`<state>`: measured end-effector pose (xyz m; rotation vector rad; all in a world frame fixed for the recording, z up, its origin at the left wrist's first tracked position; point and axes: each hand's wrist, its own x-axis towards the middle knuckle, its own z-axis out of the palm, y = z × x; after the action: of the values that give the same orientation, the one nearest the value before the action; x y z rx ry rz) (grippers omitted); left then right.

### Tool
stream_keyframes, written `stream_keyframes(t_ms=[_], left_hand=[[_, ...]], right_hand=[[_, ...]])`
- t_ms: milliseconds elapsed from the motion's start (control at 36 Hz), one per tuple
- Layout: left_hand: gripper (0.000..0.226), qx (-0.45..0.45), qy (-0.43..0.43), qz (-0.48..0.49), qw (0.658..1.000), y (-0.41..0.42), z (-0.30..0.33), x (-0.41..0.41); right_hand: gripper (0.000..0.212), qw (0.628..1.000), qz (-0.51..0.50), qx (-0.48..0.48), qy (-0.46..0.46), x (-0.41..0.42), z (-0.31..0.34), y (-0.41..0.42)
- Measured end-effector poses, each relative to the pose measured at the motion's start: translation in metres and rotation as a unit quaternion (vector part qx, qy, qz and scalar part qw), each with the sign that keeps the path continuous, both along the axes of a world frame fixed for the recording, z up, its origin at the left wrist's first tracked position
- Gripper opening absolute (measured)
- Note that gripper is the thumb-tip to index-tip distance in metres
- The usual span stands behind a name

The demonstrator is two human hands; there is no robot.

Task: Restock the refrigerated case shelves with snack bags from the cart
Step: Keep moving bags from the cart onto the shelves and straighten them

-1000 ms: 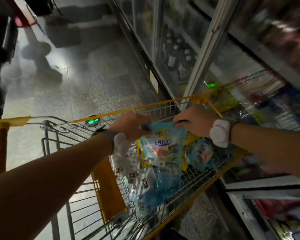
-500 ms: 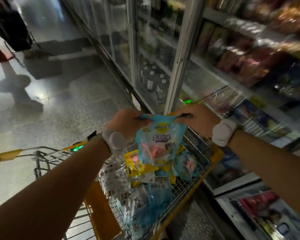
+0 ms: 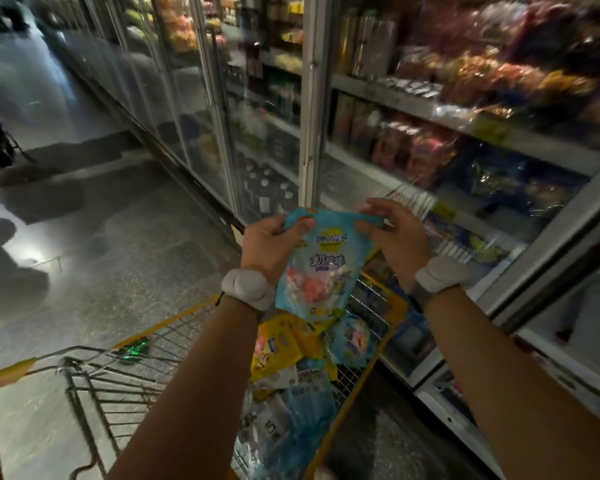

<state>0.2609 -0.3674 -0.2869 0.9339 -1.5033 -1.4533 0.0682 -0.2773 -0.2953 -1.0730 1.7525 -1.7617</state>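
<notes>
Both hands, left hand (image 3: 269,244) and right hand (image 3: 394,233), pinch the blue snack bag (image 3: 321,268) by its top corners above the cart (image 3: 118,372), before open case shelves (image 3: 447,116) crowded with packets.

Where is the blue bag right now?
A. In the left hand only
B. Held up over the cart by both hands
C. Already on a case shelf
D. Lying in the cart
B: the left hand and right hand each pinch a top corner of the blue bag, which hangs above the cart.
</notes>
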Motion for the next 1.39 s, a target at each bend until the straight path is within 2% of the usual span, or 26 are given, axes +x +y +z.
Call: stream_keyframes(t_ms=[56, 139, 167, 250, 417, 694, 833, 1056, 1167, 1306, 1389], left_hand=[[0.018, 0.007, -0.004, -0.007, 1.0, 0.008, 0.005, -0.003], [0.042, 0.016, 0.008, 0.008, 1.0, 0.019, 0.012, -0.006], [0.041, 0.021, 0.013, 0.005, 1.0, 0.025, 0.01, -0.007], [0.017, 0.041, 0.033, 0.005, 0.999, 0.037, 0.015, -0.012], [0.009, 0.052, 0.071, -0.009, 0.996, 0.065, 0.015, -0.026], [0.013, 0.06, 0.101, -0.057, 0.991, 0.111, 0.029, -0.07], [0.006, 0.067, 0.117, -0.099, 0.986, 0.13, 0.037, -0.092], [0.041, 0.061, 0.112, -0.141, 0.982, 0.167, 0.05, -0.133], [0.024, 0.054, 0.11, -0.171, 0.978, 0.199, 0.059, -0.156], [0.027, 0.067, 0.126, -0.209, 0.967, 0.224, 0.059, -0.18], [0.026, 0.065, 0.126, -0.254, 0.957, 0.24, 0.065, -0.195]], right_hand=[[0.041, 0.999, -0.006, -0.011, -0.036, 0.001, -0.001, 0.012], [0.039, 0.997, -0.007, 0.002, -0.079, 0.004, -0.003, 0.029], [0.036, 0.997, -0.008, 0.013, -0.08, 0.006, -0.005, 0.039], [0.03, 0.997, -0.013, 0.013, -0.078, 0.01, -0.005, 0.057], [0.022, 0.994, -0.044, -0.016, -0.103, 0.015, 0.001, 0.096], [0.032, 0.98, -0.146, -0.087, -0.106, -0.001, 0.018, 0.154], [0.029, 0.972, -0.162, -0.101, -0.136, -0.019, 0.024, 0.175], [0.035, 0.95, -0.197, -0.146, -0.191, -0.042, 0.045, 0.22], [0.035, 0.937, -0.224, -0.17, -0.209, -0.057, 0.053, 0.248], [0.038, 0.924, -0.245, -0.191, -0.222, -0.072, 0.059, 0.272], [0.031, 0.923, -0.263, -0.19, -0.205, -0.084, 0.069, 0.291]])
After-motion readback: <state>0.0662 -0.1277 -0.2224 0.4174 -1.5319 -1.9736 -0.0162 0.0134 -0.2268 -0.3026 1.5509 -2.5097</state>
